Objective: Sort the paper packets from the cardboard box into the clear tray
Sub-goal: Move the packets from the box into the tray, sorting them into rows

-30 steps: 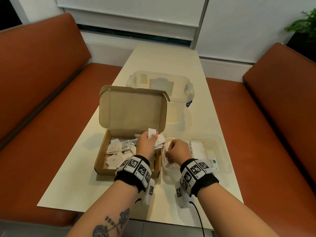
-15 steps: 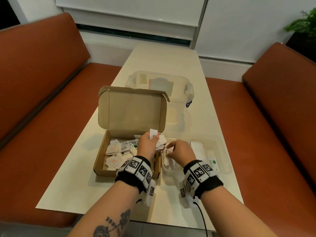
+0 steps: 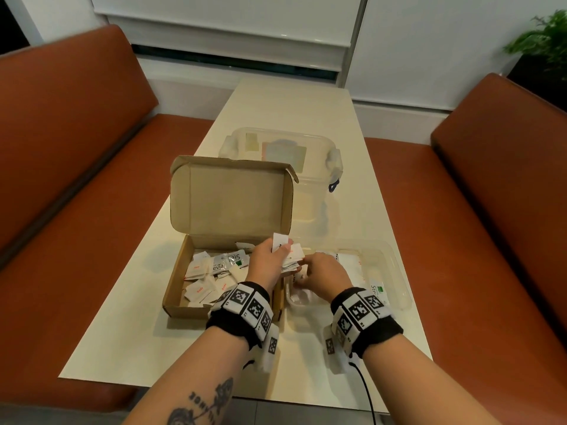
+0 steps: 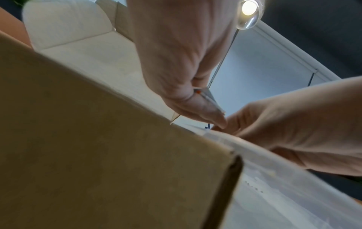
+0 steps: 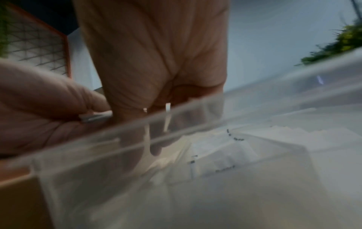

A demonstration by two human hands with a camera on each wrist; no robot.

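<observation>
The open cardboard box point(image 3: 175, 289) lies left of centre with its lid up and several white paper packets point(image 3: 202, 268) inside. My left hand point(image 3: 277, 253) hovers over the box's right end and grips a fanned stack of packets point(image 3: 293, 254); the left wrist view shows its thumb clamping the stack point(image 4: 210, 96). The clear tray point(image 3: 395, 271) sits right of the box with packets point(image 3: 349, 265) in it. My right hand point(image 3: 319, 274) is over the tray's left end, fingers curled down, pinching a packet point(image 5: 167, 108) beside the stack.
A lidded clear plastic container point(image 3: 282, 154) stands behind the box. A green-marked sachet point(image 3: 379, 291) lies in the tray's near side. Orange benches point(image 3: 76, 179) run along both sides of the cream table point(image 3: 291, 102). A plant point(image 3: 546, 41) is at the far right.
Both hands have stayed nearly in place. The left hand with its stack has edged slightly right, and the right hand's fingers now meet the stack at the tray's left end.
</observation>
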